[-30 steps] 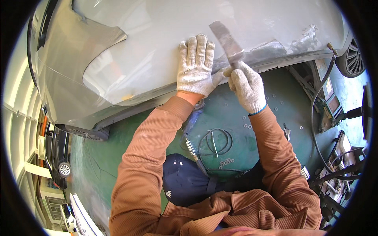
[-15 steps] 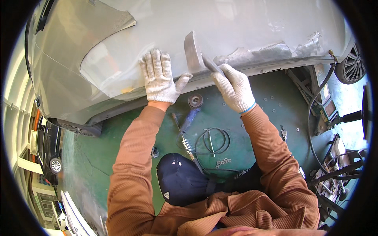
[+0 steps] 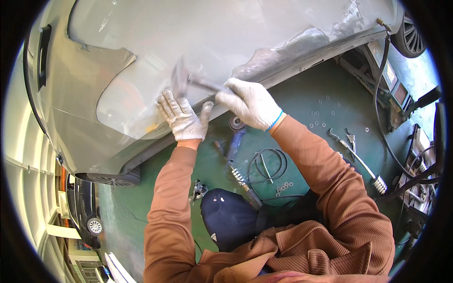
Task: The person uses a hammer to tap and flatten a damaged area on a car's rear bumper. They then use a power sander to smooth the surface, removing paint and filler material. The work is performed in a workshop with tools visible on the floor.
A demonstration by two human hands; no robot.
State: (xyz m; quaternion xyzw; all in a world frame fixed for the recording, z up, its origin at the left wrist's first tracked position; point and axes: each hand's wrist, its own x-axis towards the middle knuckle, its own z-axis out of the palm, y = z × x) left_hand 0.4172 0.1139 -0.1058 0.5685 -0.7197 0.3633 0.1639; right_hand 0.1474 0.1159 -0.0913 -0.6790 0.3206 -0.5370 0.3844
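Along the lower flank of a pale grey car (image 3: 188, 37), I had both hands up at the bodywork, each in a white knitted glove. My right hand (image 3: 252, 104) was closed around the handle of a hammer (image 3: 180, 81), its fingers clenched on the grip, with the handle reaching out to my left. The hammer's head stood right by the fingertips of my left hand (image 3: 183, 115), overlapping them from where I looked; it was blurred, and I could not tell whether it met the metal. That left hand gripped nothing: its fingers lay released against the panel near its bottom edge, thumb spread out to the right. Farther right, above the sill (image 3: 302, 68), ran a rough, dull patch (image 3: 283, 52) with a ragged outline.

Below the car, on the green floor (image 3: 302, 146), lay an angle grinder (image 3: 237, 123) with a blue body, and near it a rod tool with a coil spring (image 3: 239, 178) beside a loop of dark hose (image 3: 283, 165). Small washers (image 3: 283, 188) were scattered near the hose. Out past my right forearm rested a hooked rod (image 3: 356, 158), a spring at its near end. Well off to my left stood a black car (image 3: 84, 207).
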